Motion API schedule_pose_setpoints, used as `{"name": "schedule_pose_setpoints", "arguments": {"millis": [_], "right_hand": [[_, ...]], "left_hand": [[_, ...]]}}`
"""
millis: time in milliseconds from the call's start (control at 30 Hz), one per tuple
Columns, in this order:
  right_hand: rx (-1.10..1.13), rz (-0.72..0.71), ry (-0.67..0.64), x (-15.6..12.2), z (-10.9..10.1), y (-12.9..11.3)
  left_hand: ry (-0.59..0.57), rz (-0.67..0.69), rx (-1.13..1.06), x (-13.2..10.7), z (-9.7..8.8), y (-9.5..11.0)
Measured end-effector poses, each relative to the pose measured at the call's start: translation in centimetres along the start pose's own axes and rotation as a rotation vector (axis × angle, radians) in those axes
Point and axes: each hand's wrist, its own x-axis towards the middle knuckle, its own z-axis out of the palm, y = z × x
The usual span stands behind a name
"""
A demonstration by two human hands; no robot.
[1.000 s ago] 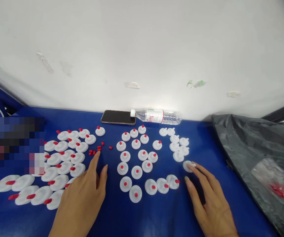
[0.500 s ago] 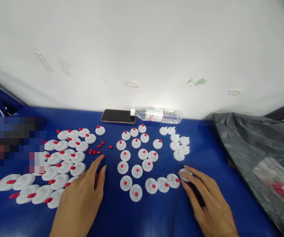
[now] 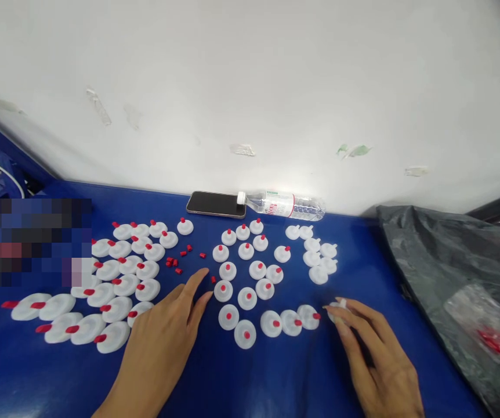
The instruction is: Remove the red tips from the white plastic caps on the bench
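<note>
My left hand point(image 3: 169, 328) is over the blue table with thumb and index finger apart. A small red cap point(image 3: 213, 280) lies just beyond these fingertips. To its left are several loose red caps point(image 3: 175, 263). My right hand point(image 3: 374, 342) pinches a white plastic disc with a short spout point(image 3: 335, 313), partly covered by the fingers. Beside it, three white discs with red-capped spouts point(image 3: 291, 323) lie in a row. More capped discs point(image 3: 247, 298) are spread in the middle, and a larger group point(image 3: 116, 309) is left of my left hand. Several uncapped white discs point(image 3: 318, 274) lie beyond my right hand.
A phone point(image 3: 216, 204) and a clear water bottle point(image 3: 282, 205) lie along the white wall point(image 3: 250, 93). At the right, a dark plastic bag point(image 3: 433, 261) carries a clear bag with red pieces point(image 3: 496, 339). A blurred patch hides the far left.
My left hand has moved right, towards the middle discs, and a red cap now shows by its fingertips. The disc in my right hand has turned, its spout now pointing up. The view has shifted slightly.
</note>
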Motion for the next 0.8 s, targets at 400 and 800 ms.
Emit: {"name": "schedule_pose_setpoints", "arguments": {"millis": [400,800], "right_hand": [[0.069,-0.042,0.025,-0.2,0.3,0.5],[0.184,0.200,0.131,-0.5,-0.9,-2.1]], "left_hand": [[-0.032,0.180,0.091,0.3,-0.2,0.4],[0.075,0.149,-0.357,-0.7,-0.3,-0.1]]}}
